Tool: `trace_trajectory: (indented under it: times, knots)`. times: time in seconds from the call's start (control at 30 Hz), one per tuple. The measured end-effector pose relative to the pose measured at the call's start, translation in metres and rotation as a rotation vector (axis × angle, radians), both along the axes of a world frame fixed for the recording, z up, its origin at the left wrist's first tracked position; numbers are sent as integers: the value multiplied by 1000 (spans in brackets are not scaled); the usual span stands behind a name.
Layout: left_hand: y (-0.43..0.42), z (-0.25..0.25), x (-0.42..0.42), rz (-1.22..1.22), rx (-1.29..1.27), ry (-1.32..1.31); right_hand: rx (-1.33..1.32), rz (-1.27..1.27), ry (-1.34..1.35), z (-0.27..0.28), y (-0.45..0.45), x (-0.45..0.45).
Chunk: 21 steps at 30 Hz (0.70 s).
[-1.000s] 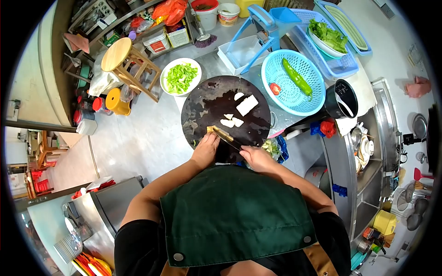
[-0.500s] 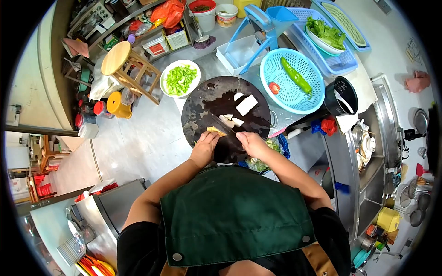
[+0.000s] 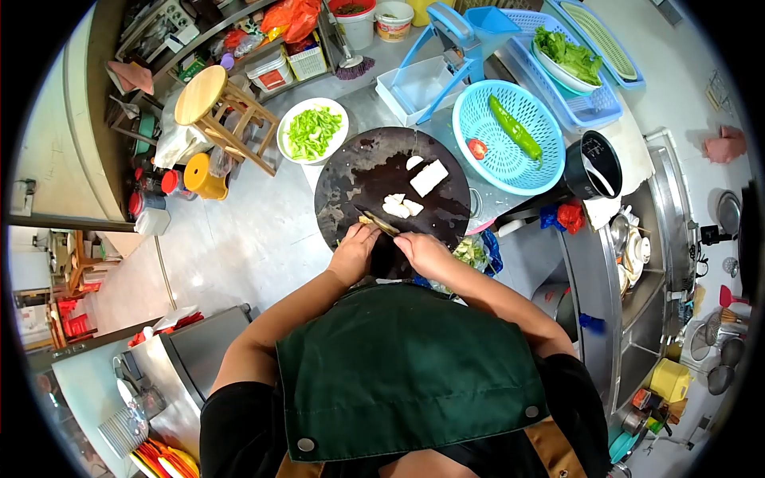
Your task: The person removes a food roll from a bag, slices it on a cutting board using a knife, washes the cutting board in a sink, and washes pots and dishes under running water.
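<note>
A round dark chopping board (image 3: 343, 179) lies in front of me. My right hand (image 3: 422, 253) is closed round the handle of a knife (image 3: 381, 223), whose blade points up and left over the board. The fingers of my left hand (image 3: 355, 251) press on a small yellowish-brown piece (image 3: 364, 220) beside the blade, mostly hidden by fingers and knife. Just beyond the knife lie several white pieces (image 3: 402, 206). Farther back on the board are a white block (image 3: 429, 178) and a small white slice (image 3: 413, 162).
A white bowl of chopped greens (image 3: 315, 135) stands at the board's back left. Behind right is a blue colander (image 3: 480, 113) with a green pepper and a red piece. A black pot (image 3: 599, 164), a wooden stool (image 3: 202, 95) and a sink (image 3: 637, 319) flank the board.
The knife and my right hand have moved slightly left, towards my left hand. The white pieces sit closer together beyond the blade. My left hand has stayed nearly in place.
</note>
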<state>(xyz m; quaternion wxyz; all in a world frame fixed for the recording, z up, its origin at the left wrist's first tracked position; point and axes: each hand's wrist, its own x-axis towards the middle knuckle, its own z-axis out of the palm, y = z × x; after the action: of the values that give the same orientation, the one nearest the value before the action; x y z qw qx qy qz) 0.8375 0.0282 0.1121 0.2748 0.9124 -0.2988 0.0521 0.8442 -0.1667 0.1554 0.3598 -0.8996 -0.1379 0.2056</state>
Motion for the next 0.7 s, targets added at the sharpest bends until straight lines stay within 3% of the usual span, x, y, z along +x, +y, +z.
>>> trace_trajectory:
  times: [0.17, 0.4, 0.63, 0.7]
  knots:
    - [10, 4, 7, -23, -36, -17, 151, -94, 36, -5, -5, 12]
    - [11, 3, 9, 3, 35, -93, -2, 52, 83, 27, -22, -20]
    - [10, 6, 10, 13, -17, -73, -27, -12, -20, 7, 7, -4]
    - [12, 7, 12, 7, -43, -63, 101, -31, -61, -9, 13, 12]
